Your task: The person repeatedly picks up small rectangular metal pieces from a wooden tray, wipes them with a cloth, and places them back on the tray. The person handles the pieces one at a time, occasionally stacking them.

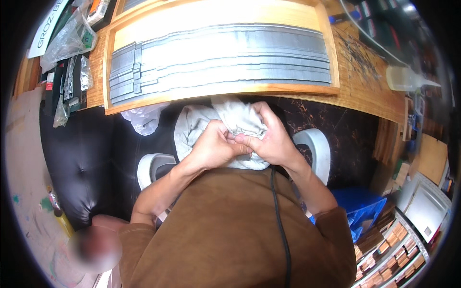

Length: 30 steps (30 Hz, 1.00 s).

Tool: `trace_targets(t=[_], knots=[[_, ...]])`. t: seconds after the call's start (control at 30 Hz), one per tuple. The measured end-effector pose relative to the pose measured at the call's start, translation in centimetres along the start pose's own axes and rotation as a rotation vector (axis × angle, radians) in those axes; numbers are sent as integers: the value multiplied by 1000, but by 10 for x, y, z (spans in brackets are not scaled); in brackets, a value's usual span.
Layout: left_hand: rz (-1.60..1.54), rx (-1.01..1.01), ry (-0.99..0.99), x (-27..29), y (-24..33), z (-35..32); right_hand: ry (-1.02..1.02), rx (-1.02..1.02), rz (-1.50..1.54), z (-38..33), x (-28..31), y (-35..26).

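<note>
A pale grey-white cloth (238, 116) is bunched up over my lap, below the front edge of the workbench. My left hand (214, 146) pinches its folds, with thumb and fingers pressed together. My right hand (274, 139) grips the cloth from the other side, its thumb nearly meeting the left one. Whether anything small is wrapped in the folds is hidden. Just beyond my hands lies a shallow wooden tray (225, 91), filled with rows of thin, shiny grey metal strips (216, 57).
A clear bottle with a pointed nozzle (402, 79) stands at the bench's right, near scattered dark thin pieces (360, 57). Plastic bags (72, 48) and small packages crowd the left. White chair armrests (319, 153) flank me. A person (96, 245) is at lower left; a blue crate (357, 206) is at right.
</note>
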<state>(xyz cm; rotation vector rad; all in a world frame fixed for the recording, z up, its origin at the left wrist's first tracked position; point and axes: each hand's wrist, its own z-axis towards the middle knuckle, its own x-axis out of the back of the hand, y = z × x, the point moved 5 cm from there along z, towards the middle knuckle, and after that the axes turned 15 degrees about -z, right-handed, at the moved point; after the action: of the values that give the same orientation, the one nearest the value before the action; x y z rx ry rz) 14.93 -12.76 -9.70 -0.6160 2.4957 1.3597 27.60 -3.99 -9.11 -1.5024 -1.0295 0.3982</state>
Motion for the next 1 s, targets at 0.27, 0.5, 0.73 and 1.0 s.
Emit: trace_targets(t=[0.27, 0.5, 0.73, 1.0], knots=[[-172, 274, -83, 3, -14, 0, -11, -64, -28, 13, -3, 17], [-194, 370, -177, 13, 7, -24, 338, -95, -36, 21, 17, 43], [-160, 234, -3, 9, 18, -10, -63, 101, 87, 0, 8, 4], [-129, 78, -17, -1, 10, -2, -69, -83, 72, 11, -1, -2]])
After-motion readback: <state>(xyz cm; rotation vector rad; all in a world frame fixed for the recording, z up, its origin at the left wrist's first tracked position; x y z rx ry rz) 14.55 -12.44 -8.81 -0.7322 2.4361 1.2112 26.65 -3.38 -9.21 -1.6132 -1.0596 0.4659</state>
